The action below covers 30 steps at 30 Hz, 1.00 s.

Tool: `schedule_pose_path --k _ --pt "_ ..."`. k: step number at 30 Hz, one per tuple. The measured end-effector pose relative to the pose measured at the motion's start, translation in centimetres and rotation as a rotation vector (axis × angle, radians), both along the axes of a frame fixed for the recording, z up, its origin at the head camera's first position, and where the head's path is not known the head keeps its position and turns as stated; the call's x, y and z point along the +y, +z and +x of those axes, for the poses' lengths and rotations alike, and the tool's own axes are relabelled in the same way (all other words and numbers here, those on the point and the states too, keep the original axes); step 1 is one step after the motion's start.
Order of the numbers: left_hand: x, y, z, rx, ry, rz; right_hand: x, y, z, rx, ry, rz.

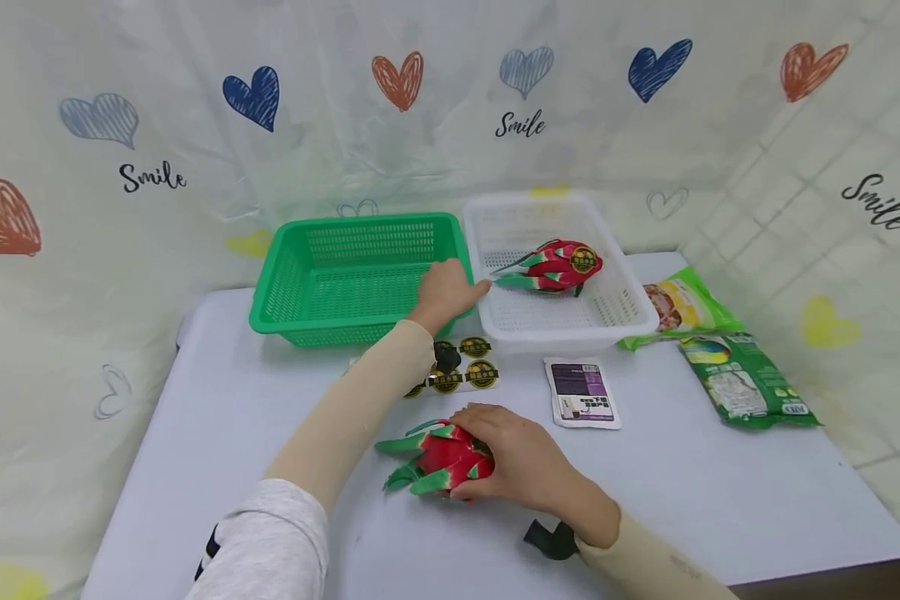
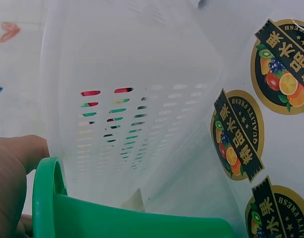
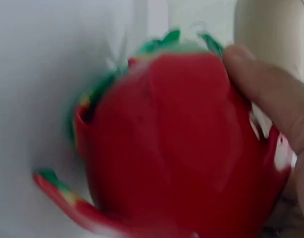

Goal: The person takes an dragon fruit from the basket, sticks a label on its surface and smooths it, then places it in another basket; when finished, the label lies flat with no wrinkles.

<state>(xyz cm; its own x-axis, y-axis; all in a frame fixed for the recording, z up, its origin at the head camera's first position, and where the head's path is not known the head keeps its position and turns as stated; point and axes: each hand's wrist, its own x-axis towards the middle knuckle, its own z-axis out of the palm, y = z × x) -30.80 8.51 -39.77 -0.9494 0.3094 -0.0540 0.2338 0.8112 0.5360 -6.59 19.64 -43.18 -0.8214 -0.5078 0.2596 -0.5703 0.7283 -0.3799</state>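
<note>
My right hand (image 1: 521, 454) grips a red dragon fruit (image 1: 444, 458) with green leaf tips, low over the front middle of the table. In the right wrist view the dragon fruit (image 3: 176, 144) fills the middle, with the thumb along its side. A dark patch shows on it near the fingers in the head view. At the right rim of the green basket (image 1: 270, 287), my left hand (image 1: 448, 292) holds on, its thumb pointing toward the white basket (image 1: 570, 333). The green rim (image 2: 42, 198) lies right beside the hand in the left wrist view.
A second dragon fruit (image 1: 558, 267) with a round black-gold sticker lies in the white basket. A sheet of round fruit stickers (image 1: 482, 373) lies under the left forearm. To the right are a white-purple packet (image 1: 583, 393) and two green packages (image 1: 742, 379).
</note>
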Motion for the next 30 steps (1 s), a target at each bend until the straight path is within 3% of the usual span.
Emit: schedule_pose_path --k 6,11,17,25,30 --pt "0.2 -0.2 0.1 0.035 -0.001 -0.001 2.0 0.5 -1.2 -0.142 0.088 -0.065" --pt "0.1 -0.3 0.3 0.052 0.022 0.026 3.7 1.3 -1.9 -0.199 0.082 -0.096" --pt "-0.2 -0.7 0.3 0.059 0.043 0.068 5.9 3.1 -2.8 -0.157 0.053 -0.130" --pt "-0.5 -1.1 0.2 0.054 0.047 0.119 9.3 6.7 -4.4 -0.045 -0.009 -0.103" --pt "-0.7 -1.2 0.1 0.055 0.058 0.141 10.7 8.4 -5.8 -0.037 -0.031 -0.098"
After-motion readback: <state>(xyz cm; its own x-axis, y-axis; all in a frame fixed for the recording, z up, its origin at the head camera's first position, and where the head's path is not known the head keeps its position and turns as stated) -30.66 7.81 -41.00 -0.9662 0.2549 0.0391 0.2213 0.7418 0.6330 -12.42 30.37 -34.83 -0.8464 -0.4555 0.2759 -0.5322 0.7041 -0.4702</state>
